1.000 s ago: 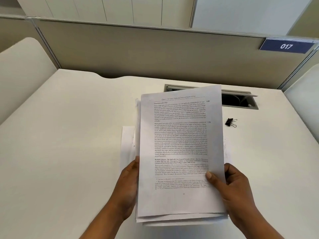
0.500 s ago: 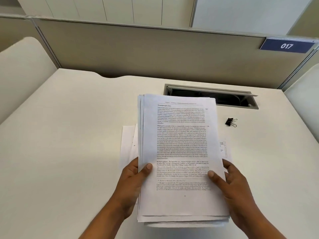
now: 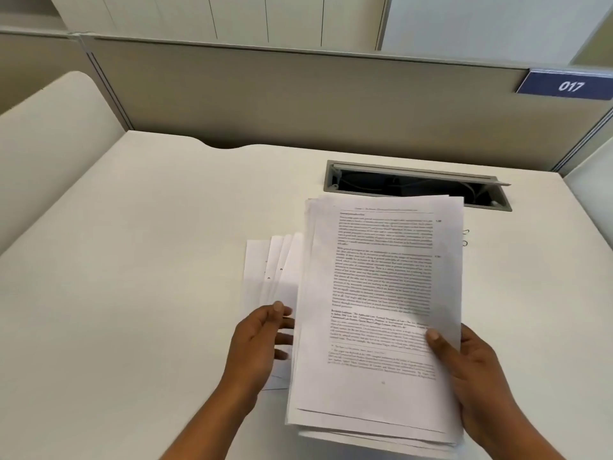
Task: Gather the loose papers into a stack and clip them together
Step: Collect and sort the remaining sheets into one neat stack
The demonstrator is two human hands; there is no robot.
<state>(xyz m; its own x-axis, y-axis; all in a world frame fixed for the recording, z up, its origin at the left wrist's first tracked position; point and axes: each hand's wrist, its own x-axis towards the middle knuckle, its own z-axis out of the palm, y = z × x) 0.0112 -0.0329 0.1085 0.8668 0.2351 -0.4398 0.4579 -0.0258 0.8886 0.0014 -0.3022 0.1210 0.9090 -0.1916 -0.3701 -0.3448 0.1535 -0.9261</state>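
A thick stack of printed papers (image 3: 381, 293) is held above the white desk (image 3: 149, 260), its top page full of text. My right hand (image 3: 471, 373) grips the stack's lower right edge, thumb on the top page. My left hand (image 3: 258, 343) is off the stack, fingers spread, over several loose hole-punched sheets (image 3: 268, 273) fanned on the desk to the left. The stack hides the black binder clip; only its wire handles (image 3: 465, 237) peek out at the stack's right edge.
An open grey cable tray (image 3: 418, 185) is set in the desk just behind the papers. Beige partition walls stand behind and at both sides, with a blue "017" sign (image 3: 569, 86) at the upper right.
My left hand has let go of the stack and moved left over the loose sheets. The stack has shifted right and now covers the binder clip; my right hand alone holds it.
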